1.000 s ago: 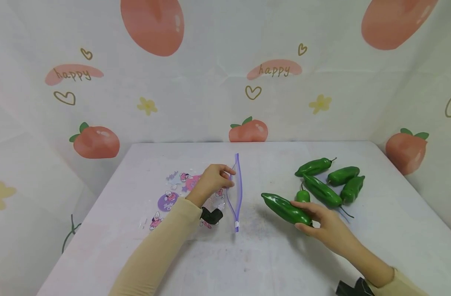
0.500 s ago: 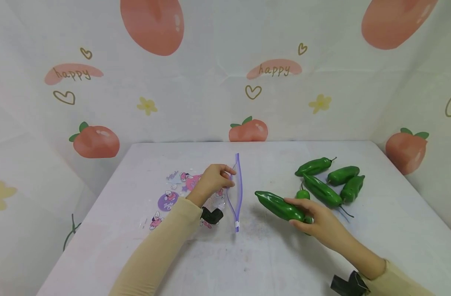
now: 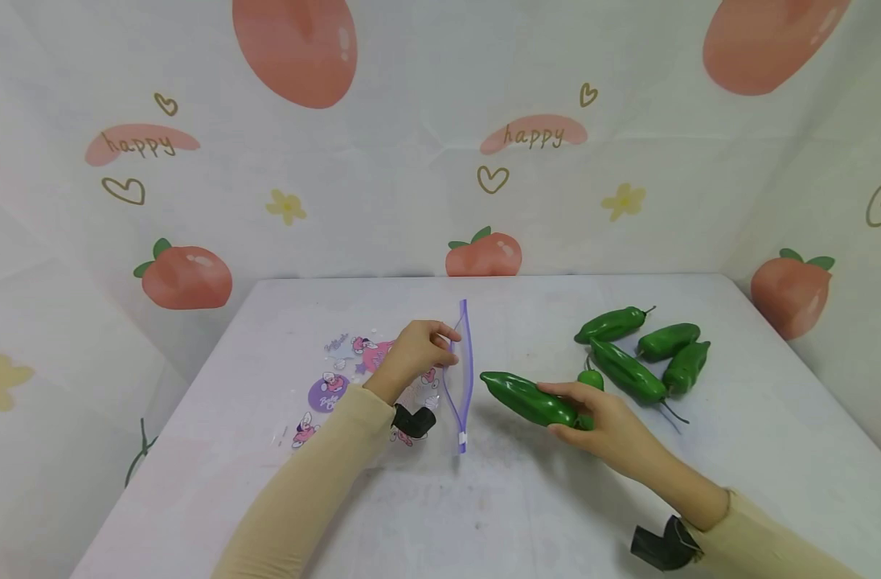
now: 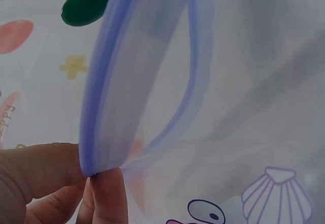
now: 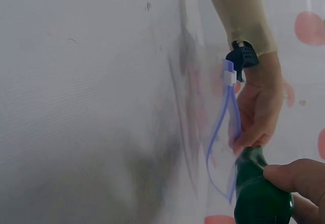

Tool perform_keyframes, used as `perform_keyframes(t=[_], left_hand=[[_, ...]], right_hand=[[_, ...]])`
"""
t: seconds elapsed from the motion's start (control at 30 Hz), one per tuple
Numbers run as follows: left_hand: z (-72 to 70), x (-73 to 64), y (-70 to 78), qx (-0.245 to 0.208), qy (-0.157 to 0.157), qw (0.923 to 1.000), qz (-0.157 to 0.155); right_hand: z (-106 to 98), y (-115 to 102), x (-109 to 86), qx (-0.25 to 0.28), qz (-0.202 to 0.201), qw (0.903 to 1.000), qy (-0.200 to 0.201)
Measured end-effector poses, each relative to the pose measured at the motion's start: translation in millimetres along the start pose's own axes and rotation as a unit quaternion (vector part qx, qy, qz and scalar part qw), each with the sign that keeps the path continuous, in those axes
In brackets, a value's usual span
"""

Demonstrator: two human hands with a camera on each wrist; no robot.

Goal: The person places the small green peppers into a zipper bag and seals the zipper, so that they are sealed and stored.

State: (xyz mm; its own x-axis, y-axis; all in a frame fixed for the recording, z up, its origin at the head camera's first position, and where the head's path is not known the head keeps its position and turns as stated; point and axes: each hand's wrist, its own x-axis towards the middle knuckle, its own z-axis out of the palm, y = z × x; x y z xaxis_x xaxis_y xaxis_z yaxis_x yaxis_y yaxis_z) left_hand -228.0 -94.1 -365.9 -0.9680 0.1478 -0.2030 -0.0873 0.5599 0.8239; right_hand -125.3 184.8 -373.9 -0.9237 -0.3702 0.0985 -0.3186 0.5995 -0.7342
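Observation:
A clear zip bag (image 3: 329, 396) with pink and purple cartoon prints lies at the left centre of the table, its purple-edged mouth gaping toward the right. My left hand (image 3: 424, 354) pinches the upper lip of that mouth; the left wrist view shows thumb and finger on the purple strip (image 4: 101, 92). A glossy green chili pepper (image 3: 527, 398) is in my right hand (image 3: 614, 426), held near its stem end by thumb and fingers. Its pointed tip faces the bag's mouth, a short way to the right of it. The right wrist view shows a white slider (image 5: 230, 77) at one end of the zip.
Several more green peppers (image 3: 628, 371) lie in a cluster at the right rear of the table. One pepper (image 3: 591, 378) sits just behind my right hand, partly hidden by it. A fruit-printed cloth (image 3: 383, 193) hangs at the back and sides.
My right hand has carried the pepper leftward, closer to the bag's mouth. The left hand and the bag stay in place.

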Motion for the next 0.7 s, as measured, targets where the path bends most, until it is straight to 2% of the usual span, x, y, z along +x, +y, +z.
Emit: perform_keyframes(t=[0.23,0.47,0.7], left_hand=[[0.0,0.2,0.4,0.0,-0.003,1.0,0.003],[0.8,0.1,0.8,0.003,-0.004,1.0,0.007],[0.8,-0.6,1.8,0.001,-0.002,1.0,0.005]], right_hand=[[4,-1,4.4,-0.015,-0.002,0.9999,-0.006],[8,-4,9.8,-0.012,-0.024,0.9996,-0.009],[11,-7,13.9,-0.013,-0.029,0.9994,-0.017]])
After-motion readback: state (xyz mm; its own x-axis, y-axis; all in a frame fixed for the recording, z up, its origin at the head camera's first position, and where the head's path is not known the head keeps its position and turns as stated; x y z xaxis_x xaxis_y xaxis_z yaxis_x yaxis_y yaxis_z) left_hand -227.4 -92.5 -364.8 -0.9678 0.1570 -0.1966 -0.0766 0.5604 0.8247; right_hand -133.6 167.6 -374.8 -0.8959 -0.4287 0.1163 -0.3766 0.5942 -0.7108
